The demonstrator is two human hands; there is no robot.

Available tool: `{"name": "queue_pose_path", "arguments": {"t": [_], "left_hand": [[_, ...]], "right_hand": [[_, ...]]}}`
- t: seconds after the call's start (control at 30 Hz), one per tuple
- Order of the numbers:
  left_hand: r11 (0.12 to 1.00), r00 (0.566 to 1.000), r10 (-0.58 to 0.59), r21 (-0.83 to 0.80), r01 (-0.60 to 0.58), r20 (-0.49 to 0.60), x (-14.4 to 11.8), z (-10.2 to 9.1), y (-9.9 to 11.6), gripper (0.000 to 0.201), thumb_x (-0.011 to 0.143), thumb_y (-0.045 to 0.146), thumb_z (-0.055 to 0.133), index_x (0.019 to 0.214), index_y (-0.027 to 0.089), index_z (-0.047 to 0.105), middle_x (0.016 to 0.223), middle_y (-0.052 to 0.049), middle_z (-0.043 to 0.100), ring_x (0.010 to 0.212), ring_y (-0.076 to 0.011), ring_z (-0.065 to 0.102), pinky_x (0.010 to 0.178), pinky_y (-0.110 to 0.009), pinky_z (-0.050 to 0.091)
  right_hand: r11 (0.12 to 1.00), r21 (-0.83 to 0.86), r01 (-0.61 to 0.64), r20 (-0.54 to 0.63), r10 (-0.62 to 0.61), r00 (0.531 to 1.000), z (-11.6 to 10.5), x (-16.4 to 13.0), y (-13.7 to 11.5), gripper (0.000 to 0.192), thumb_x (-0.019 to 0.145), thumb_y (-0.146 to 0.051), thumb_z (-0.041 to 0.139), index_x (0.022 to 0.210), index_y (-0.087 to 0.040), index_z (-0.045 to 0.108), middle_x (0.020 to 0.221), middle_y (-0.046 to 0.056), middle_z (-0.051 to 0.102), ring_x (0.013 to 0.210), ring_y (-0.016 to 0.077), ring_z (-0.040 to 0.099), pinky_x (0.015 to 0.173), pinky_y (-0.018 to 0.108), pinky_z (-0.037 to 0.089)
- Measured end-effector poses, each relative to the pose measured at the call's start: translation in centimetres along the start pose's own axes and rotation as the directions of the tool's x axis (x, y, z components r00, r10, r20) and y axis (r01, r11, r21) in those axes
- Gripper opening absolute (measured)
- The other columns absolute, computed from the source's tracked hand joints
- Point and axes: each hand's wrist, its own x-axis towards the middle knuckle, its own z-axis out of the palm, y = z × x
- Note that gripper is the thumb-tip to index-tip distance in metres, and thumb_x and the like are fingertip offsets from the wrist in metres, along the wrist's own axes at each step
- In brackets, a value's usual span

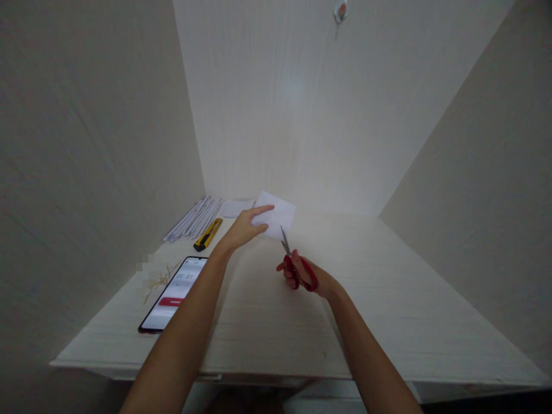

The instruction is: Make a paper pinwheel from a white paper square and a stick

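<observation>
The left hand (246, 227) holds a sheet of white paper (278, 217) above the counter (388, 299), thumb under and fingers laid over its near left edge. The sheet is lifted off the surface and tilted, its far corner raised toward the back wall; it reads as a rough diamond, with its long axis running from the left hand up and to the right.

The right hand (304, 276) is closed through the red loops of a pair of scissors (293, 261). The scissors' long axis runs from the handles, near the person, up and slightly left to the tips, which point away toward the paper. The blade tips meet the lower edge of the sheet, just right of the left hand's fingers. The blades look nearly together, though how far they are parted is too small to tell.

On the left part of the counter lies a phone (175, 294) face up, its screen lit with a timer display and a red button; its long axis runs from near left to far right. Beyond it lies a yellow and black utility knife (207, 234), angled the same way. Farther back is a bundle of pale strips (194, 218), with another sheet (236, 207) just beside them. A few thin tan strands (159, 280) lie left of the phone.
</observation>
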Motion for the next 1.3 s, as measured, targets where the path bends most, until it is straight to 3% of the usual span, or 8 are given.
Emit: {"name": "queue_pose_path", "arguments": {"t": [1.3], "left_hand": [[1.0, 0.999, 0.014, 0.001, -0.014, 0.049, -0.17, 0.08, 0.92, 0.051, 0.067, 0.014, 0.048, 0.117, 0.019, 0.049, 0.122, -0.004, 0.051, 0.106, -0.0202, 0.049, 0.091, -0.036, 0.038]], "right_hand": [[0.999, 0.036, -0.031, 0.004, 0.031, 1.0, -0.28, -0.16, -0.09, 0.06, 0.072, -0.067, 0.029, 0.082, -0.011, 0.049, 0.056, -0.004, 0.035, 0.045, 0.0056, 0.034, 0.044, 0.022, 0.026]]}}
